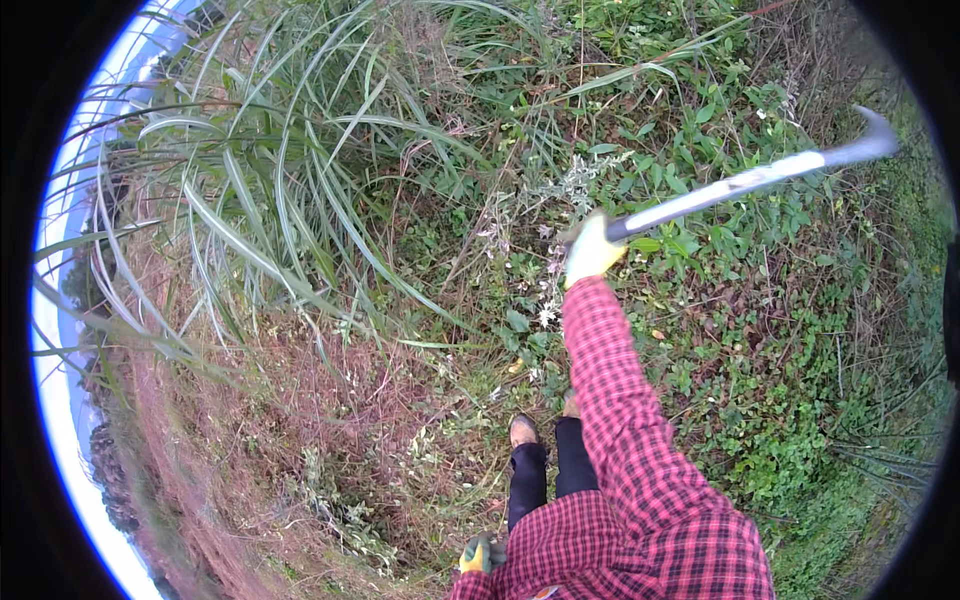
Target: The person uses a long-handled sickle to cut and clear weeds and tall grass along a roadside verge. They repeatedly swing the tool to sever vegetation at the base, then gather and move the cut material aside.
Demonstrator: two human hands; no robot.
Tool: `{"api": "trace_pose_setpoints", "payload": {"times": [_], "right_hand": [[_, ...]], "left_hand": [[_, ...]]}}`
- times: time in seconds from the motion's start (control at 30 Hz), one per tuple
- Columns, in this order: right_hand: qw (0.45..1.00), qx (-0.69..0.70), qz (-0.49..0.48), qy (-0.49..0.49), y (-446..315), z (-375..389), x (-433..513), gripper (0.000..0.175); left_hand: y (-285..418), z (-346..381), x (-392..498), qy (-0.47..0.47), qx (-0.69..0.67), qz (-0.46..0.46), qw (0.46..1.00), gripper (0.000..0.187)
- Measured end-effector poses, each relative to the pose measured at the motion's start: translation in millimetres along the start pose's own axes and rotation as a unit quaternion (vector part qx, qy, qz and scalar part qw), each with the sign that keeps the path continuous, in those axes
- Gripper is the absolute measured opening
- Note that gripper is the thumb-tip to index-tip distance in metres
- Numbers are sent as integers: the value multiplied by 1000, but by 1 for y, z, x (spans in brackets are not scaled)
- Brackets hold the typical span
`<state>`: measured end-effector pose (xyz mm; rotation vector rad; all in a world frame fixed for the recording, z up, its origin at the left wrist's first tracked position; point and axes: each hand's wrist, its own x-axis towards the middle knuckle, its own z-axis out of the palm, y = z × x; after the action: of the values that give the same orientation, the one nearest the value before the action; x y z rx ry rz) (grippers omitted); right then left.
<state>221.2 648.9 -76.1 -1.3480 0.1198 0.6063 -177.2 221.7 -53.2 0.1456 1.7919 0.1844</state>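
My right hand [595, 251], in a white and yellow work glove, is shut around the dark grip end of a long-handled sickle [724, 187]. The sickle stretches away to the right, and its hooked blade [874, 142] is blurred. Low leafy weeds [694, 176] lie behind the shaft. Beside my hip is my left hand [482, 555], in a yellow and grey-green glove. Its fingers look curled, but whether they hold anything is unclear. A pale-leaved plant with whitish flowers [550, 311] grows just left of my right sleeve.
A large clump of long-bladed grass [277, 172] arches over the left side. Dry brownish grass [247, 450] covers the slope at lower left. My boot [523, 431] stands among weeds. Dense green ground cover [817, 450] spreads at right.
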Motion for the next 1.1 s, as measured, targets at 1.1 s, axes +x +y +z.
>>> {"api": "trace_pose_setpoints", "payload": {"times": [1.1], "right_hand": [[882,-201,-347,-247,-145,159,98,21]], "left_hand": [[60,58,-14,-37,-56,-7,998,30]]}}
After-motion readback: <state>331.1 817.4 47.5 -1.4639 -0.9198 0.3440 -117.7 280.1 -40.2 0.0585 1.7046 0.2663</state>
